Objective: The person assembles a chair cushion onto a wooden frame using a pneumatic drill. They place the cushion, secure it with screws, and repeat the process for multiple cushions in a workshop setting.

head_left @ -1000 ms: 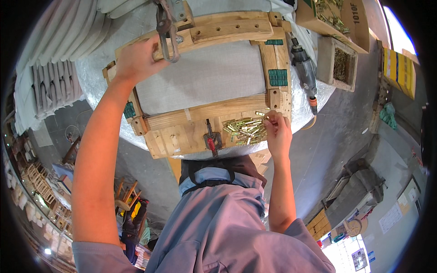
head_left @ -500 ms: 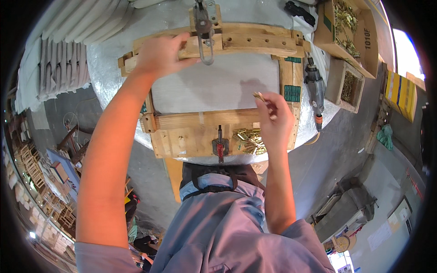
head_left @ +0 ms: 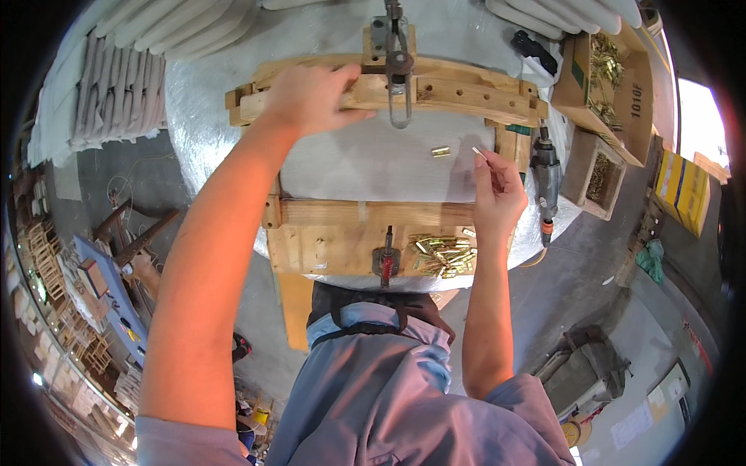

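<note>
My left hand grips the curved wooden bar on the far side of a wooden jig, its fingers over the top and the thumb at the near edge. A pale grey padded panel lies inside the jig. Above the panel's right end, my right hand pinches a small brass-coloured metal plate between thumb and fingertips. Another brass-coloured plate lies flat on the panel. Several more sit in a loose pile on the jig's near board. A metal toggle clamp reaches over the far bar.
A red-handled clamp stands on the near board. To the right are a power screwdriver, a cardboard box of brass pieces and a wooden box of small screws. Stacked grey padded panels stand at the left.
One brass-coloured plate now lies on the panel. My right hand has moved right, a plate still pinched in it. The whole view has shifted slightly; my left hand stays on the bar.
</note>
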`<action>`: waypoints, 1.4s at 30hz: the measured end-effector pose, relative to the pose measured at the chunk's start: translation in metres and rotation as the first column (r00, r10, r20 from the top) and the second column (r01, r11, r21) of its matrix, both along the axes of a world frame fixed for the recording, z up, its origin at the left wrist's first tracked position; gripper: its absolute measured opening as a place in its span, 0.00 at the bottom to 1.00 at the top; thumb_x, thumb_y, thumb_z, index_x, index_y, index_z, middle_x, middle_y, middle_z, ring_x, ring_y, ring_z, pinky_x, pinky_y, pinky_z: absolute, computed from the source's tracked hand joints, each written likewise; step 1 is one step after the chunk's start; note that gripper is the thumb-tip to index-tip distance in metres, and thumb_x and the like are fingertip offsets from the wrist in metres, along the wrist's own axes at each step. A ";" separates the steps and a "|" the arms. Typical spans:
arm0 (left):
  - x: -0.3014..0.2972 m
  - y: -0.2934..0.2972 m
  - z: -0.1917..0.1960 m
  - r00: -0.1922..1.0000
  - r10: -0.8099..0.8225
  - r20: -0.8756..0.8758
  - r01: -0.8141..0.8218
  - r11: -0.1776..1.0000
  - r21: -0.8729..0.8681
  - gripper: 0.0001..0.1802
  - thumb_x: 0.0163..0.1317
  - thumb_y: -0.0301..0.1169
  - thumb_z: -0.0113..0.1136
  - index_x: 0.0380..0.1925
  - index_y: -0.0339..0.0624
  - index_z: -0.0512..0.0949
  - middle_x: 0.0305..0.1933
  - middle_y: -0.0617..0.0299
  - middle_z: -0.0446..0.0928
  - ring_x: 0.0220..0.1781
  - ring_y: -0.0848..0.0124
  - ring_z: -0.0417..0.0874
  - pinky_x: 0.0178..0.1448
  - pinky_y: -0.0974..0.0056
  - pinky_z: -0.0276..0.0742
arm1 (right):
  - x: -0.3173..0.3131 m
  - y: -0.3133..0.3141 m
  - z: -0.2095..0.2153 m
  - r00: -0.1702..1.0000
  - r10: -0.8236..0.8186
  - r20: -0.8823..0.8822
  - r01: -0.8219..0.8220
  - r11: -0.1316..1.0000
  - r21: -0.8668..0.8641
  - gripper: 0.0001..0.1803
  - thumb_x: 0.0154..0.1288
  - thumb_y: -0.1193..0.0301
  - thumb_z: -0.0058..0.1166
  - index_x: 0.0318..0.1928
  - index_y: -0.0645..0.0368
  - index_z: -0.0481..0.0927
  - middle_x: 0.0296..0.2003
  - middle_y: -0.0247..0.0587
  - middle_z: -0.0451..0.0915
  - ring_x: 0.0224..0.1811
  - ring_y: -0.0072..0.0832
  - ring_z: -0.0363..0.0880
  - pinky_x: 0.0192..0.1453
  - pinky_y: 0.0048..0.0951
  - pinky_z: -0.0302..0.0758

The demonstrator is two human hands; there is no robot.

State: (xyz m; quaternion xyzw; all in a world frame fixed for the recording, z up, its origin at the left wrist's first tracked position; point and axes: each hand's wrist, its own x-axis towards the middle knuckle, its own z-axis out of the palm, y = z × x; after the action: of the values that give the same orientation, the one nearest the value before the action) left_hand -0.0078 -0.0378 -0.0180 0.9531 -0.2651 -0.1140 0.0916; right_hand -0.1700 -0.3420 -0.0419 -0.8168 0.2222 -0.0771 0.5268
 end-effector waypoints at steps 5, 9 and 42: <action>0.001 -0.004 0.007 0.998 0.038 -0.049 -0.036 0.998 0.046 0.33 0.61 0.65 0.72 0.53 0.52 0.83 0.33 0.63 0.90 0.36 0.58 0.91 0.41 0.53 0.85 | 0.015 -0.015 -0.022 0.998 -0.023 0.063 0.043 0.943 -0.331 0.07 0.71 0.71 0.73 0.43 0.60 0.88 0.36 0.36 0.88 0.38 0.24 0.84 0.44 0.27 0.79; 0.001 -0.001 0.003 1.000 0.013 -0.014 -0.013 1.000 0.028 0.35 0.60 0.65 0.72 0.55 0.52 0.83 0.35 0.63 0.91 0.37 0.58 0.91 0.42 0.53 0.87 | 0.023 -0.013 -0.022 0.995 -0.028 0.100 0.074 0.863 -0.500 0.09 0.66 0.67 0.76 0.41 0.54 0.89 0.34 0.39 0.83 0.38 0.38 0.83 0.45 0.38 0.80; 0.000 -0.001 0.003 1.000 0.014 -0.017 -0.013 0.998 0.061 0.39 0.60 0.67 0.72 0.60 0.51 0.82 0.34 0.62 0.90 0.35 0.57 0.91 0.39 0.52 0.86 | 0.035 -0.010 -0.021 0.999 -0.024 0.021 0.032 0.795 -0.606 0.09 0.69 0.57 0.69 0.48 0.35 0.91 0.33 0.30 0.81 0.37 0.36 0.81 0.42 0.40 0.78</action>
State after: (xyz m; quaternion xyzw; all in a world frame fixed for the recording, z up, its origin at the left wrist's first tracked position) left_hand -0.0080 -0.0389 -0.0151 0.9562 -0.2542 -0.1295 0.0655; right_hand -0.1353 -0.3520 -0.0624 -0.9386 0.1947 -0.1567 0.2377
